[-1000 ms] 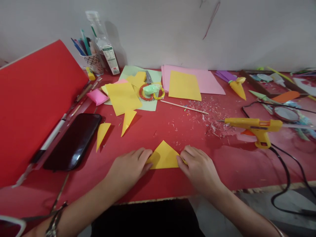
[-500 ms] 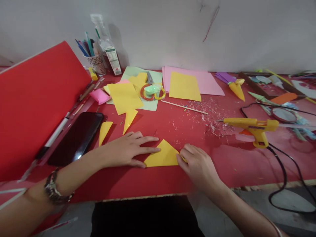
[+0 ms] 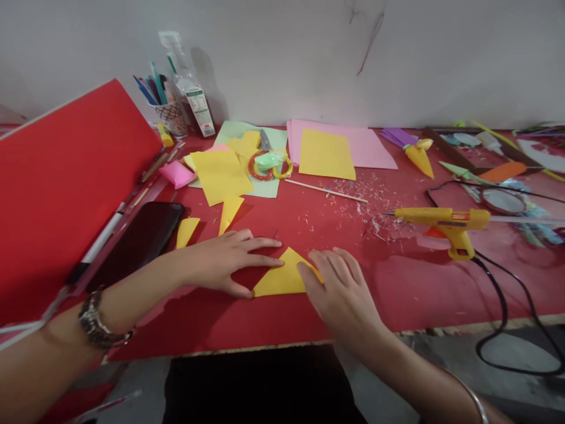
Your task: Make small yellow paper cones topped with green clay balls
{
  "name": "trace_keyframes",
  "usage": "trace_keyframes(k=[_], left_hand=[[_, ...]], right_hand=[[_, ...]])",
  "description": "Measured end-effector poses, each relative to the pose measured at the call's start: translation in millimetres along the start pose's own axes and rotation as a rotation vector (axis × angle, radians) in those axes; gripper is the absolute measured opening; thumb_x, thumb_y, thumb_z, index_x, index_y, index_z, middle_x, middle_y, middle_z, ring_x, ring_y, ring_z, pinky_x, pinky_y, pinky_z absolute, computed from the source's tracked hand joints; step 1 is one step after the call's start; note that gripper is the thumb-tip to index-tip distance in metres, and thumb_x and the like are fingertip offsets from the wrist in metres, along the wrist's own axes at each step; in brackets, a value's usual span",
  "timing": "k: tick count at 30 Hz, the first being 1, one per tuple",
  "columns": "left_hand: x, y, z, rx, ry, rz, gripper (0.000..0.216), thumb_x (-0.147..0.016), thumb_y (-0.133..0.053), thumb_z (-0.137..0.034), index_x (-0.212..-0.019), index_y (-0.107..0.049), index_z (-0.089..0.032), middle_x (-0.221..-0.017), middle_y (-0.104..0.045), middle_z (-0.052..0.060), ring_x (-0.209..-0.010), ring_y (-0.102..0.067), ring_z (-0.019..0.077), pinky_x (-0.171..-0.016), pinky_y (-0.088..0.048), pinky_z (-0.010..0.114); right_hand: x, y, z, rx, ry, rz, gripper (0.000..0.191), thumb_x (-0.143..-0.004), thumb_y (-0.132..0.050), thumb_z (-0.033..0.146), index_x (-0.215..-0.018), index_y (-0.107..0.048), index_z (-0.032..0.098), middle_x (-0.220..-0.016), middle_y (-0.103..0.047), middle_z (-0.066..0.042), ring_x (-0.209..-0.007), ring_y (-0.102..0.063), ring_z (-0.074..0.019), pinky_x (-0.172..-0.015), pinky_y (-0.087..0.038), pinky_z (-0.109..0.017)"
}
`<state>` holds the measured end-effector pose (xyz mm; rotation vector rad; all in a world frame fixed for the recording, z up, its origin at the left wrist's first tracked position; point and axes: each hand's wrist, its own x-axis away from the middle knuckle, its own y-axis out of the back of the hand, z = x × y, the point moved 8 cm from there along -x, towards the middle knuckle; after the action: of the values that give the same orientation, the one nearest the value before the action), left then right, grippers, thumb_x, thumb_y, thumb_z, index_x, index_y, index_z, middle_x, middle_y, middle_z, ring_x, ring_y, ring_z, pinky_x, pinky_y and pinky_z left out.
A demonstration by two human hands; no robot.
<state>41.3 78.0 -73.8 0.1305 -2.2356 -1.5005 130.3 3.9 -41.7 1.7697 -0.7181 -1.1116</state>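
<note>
A folded yellow paper triangle [image 3: 281, 278] lies on the red table [image 3: 410, 282] near its front edge. My left hand [image 3: 225, 262] lies flat beside the triangle, fingers stretched out, with fingertips touching its left slope. My right hand [image 3: 338, 288] rests flat over the triangle's right corner, fingers spread and pressing down on the paper. Neither hand grips anything.
A black phone [image 3: 136, 241] and a big red sheet [image 3: 57, 188] lie at left. Yellow scraps [image 3: 220, 176], scissors [image 3: 269, 162] and pink paper [image 3: 353, 144] sit behind. A yellow glue gun [image 3: 445, 222] with its black cord [image 3: 507, 306] stands at right. A pen cup [image 3: 170, 115] is at the wall.
My left hand has gone from curled at the triangle's left corner to lying flat beside it. My right hand has opened from a pinch and slid left over the right corner.
</note>
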Motion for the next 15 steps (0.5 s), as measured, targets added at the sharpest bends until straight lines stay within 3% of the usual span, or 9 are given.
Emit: trace_keyframes(k=[3, 7, 15], left_hand=[[-0.3, -1.3, 0.8, 0.004, -0.010, 0.000, 0.062, -0.072, -0.058, -0.035, -0.127, -0.031, -0.040, -0.140, -0.027, -0.003, -0.100, -0.040, 0.0217, -0.090, -0.031, 0.036], [-1.0, -1.7, 1.9, -0.014, -0.005, -0.003, 0.060, -0.072, -0.057, -0.038, -0.127, -0.031, -0.039, -0.140, -0.028, -0.002, -0.099, -0.040, 0.0214, -0.091, -0.030, 0.037], [0.3, 0.8, 0.9, -0.013, 0.019, -0.015, 0.060, -0.071, -0.059, -0.033, -0.126, -0.034, -0.040, -0.139, -0.030, -0.003, -0.101, -0.040, 0.0211, -0.091, -0.030, 0.036]], right_hand=[[0.4, -2.9, 26.3, -0.168, 0.153, 0.090, 0.023, -0.083, -0.040, 0.017, -0.102, -0.054, 0.017, -0.091, -0.057, -0.006, -0.085, -0.048, -0.0198, -0.088, -0.032, -0.038], [-1.9, -8.4, 49.2, -0.351, 0.245, 0.206, 0.033, -0.082, -0.044, 0.034, -0.108, -0.051, 0.014, -0.088, -0.057, -0.004, -0.081, -0.048, -0.0192, -0.079, -0.039, -0.033], [5.2, -12.4, 41.5, -0.394, 0.205, 0.194, 0.035, -0.085, -0.039, 0.031, -0.113, -0.049, 0.013, -0.099, -0.060, -0.005, -0.093, -0.049, -0.0195, -0.087, -0.036, -0.034]])
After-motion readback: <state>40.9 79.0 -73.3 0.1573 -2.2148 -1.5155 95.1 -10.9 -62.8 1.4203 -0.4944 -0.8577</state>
